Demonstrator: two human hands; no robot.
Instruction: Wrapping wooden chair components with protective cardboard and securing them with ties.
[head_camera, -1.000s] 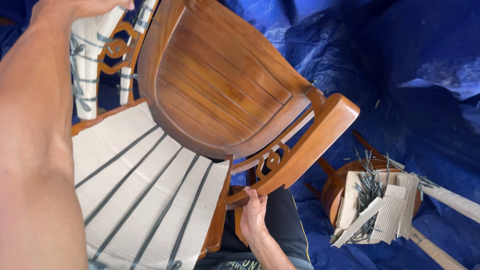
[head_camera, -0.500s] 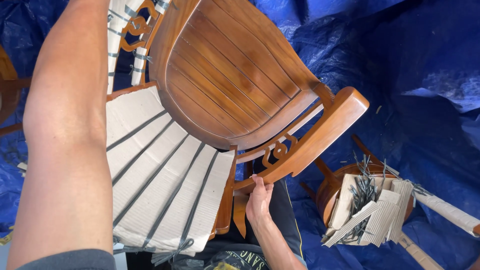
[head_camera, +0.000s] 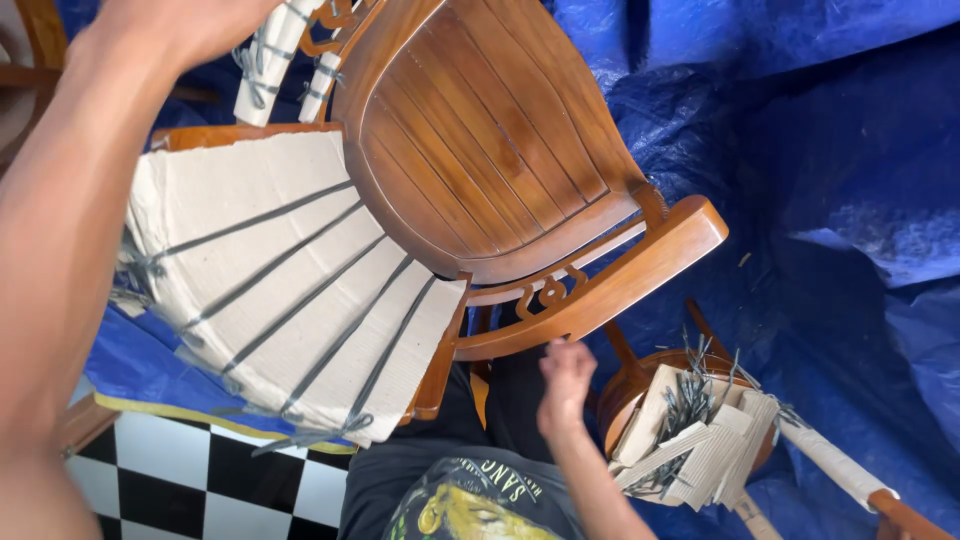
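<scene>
A brown wooden chair (head_camera: 480, 150) with a slatted seat lies tilted over my lap. Its back is covered in cardboard (head_camera: 290, 270) bound with dark straps. My left hand (head_camera: 185, 25) is at the top edge, closed on the chair's far, cardboard-wrapped armrest (head_camera: 270, 60); my forearm fills the left side. My right hand (head_camera: 565, 385) hangs just below the bare near armrest (head_camera: 620, 285), apart from it, blurred, fingers loosely curled and holding nothing.
A round wooden stool (head_camera: 625, 395) at lower right carries cardboard scraps (head_camera: 700, 450) and cut strap pieces. A cardboard-wrapped wooden piece (head_camera: 830, 460) lies beside it. Blue tarp (head_camera: 830, 200) covers the ground; checkered floor (head_camera: 200, 480) shows at lower left.
My right hand has let go of the near armrest and dropped below it. The chair has swung up and left, and the checkered floor has come into view.
</scene>
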